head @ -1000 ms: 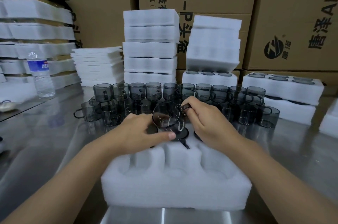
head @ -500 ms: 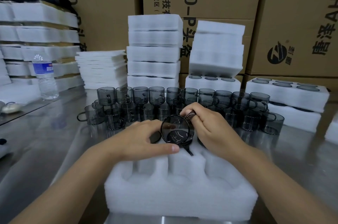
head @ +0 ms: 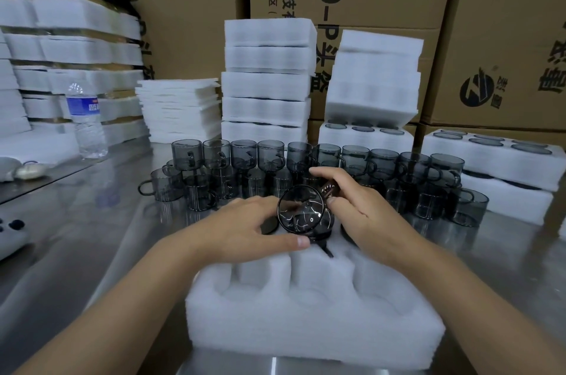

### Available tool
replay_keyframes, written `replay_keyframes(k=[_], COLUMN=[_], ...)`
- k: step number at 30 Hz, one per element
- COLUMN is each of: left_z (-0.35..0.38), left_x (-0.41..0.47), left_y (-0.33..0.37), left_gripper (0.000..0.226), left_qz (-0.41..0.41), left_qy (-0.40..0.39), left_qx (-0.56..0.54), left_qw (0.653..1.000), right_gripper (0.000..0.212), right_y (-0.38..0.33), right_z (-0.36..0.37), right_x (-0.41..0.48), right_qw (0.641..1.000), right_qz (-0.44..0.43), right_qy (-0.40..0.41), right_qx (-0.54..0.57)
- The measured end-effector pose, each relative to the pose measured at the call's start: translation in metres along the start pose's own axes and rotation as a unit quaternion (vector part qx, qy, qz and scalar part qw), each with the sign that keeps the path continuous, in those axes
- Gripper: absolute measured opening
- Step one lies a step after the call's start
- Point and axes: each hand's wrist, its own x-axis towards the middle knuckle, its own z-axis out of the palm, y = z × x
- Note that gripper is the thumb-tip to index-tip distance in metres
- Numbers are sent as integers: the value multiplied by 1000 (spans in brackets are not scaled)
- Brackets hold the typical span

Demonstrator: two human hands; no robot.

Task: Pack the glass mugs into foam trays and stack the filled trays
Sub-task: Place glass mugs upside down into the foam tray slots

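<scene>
1. Held a smoky glass mug point(head: 301, 211) tilted, mouth toward the near side, just above the far middle pocket of the foam tray point(head: 315, 322) on the near part of the tabletop point(head: 76, 237).
2. Cupped the mug's left side with the left hand point(head: 245, 230), fingers point(head: 260, 203) curved round the glass and thumb laid straight along the near edge.
3. Pinched the handle at the far right with the right hand point(head: 358, 212), thumb and forefinger closed on it, the other fingers tucked loosely behind.
4. Looked like the seating step: three near pockets bare, far row mostly hidden behind both hands, so no count possible.
5. Called, most likely, for righting the mug first, then turning the handle into line with the dark slit point(head: 326, 249) beside the pocket, probably a handle slot.
6. Would have gone best lowered straight down with a light push on the rim, not forced at a slant, given foam that grips and tears.
7. Warranted care at the far side: loose mugs point(head: 245, 157) crowded just beyond the tray, near enough for a knock of glass on glass.
8. Left stacking for later, with stacked trays point(head: 268, 84) waiting farther back.
</scene>
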Motion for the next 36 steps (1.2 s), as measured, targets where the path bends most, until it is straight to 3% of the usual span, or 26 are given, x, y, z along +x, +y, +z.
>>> replay_keyframes(k=[6,10,14,17,19,22,24,27,29,33,36], left_z=[0,-1,1,3,4,4,4,5,7,8,7], left_x=[-2,-1,0,1,1,1,1,4,5,6,7], left_y=[1,0,-2,-3,-4,-5,-5,-6,-6,-6,-5], left_gripper=[67,68,77,75,74,73,65,62,72,61,73], left_qz=[-9,-13,-8,-8,-5,-6,-3,8,17,17,14], left_qy=[8,20,22,27,35,44,43,57,75,116,136], left_qx=[-31,-39,-77,-95,-94,-91,-104,-134,-165,-249,-267], left_qw=[999,999,997,995,995,995,994,989,983,961,954], right_gripper=[75,68,57,55,53,49,49,44,56,57,58], right_y=[0,0,3,4,-1,-12,-19,-24,-25,-23,-22], right_z=[0,3,0,-6,-9,-11,-13,-9,-1,6,5], right_x=[0,1,4,6,7,10,11,11,11,9,10], right_qw=[999,999,980,963,941,870,845,826,815,831,834], right_qz=[8,-3,39,73,89,111,118,129,144,148,156], right_qy=[-31,-12,42,49,56,58,33,4,6,27,50], right_qx=[-9,29,191,253,323,477,520,548,561,536,527])
